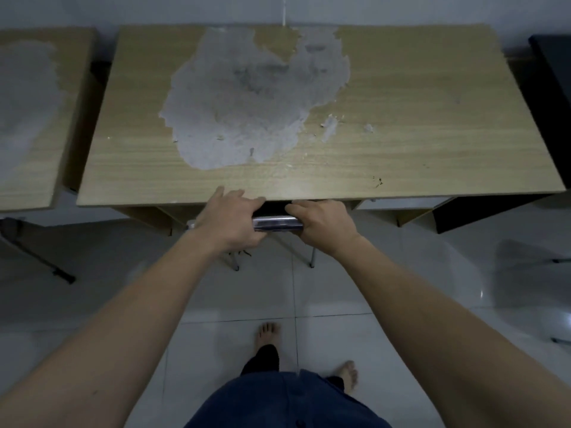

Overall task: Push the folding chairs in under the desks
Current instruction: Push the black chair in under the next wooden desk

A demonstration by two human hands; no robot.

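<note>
A folding chair (276,223) with a shiny metal top bar sits tucked under the front edge of a worn wooden desk (401,118). Only its top bar and two thin metal legs near the floor show; the seat is hidden beneath the desktop. My left hand (230,219) grips the bar's left end, thumb and fingers touching the desk edge. My right hand (324,225) is closed around the bar's right end. The desktop has a large grey patch where the veneer is peeled away.
A second worn desk (27,118) stands to the left with a narrow gap between. A dark chair leg (58,271) juts out under it. A black piece of furniture (553,88) stands at the right. My bare feet are on the white tiled floor (401,288).
</note>
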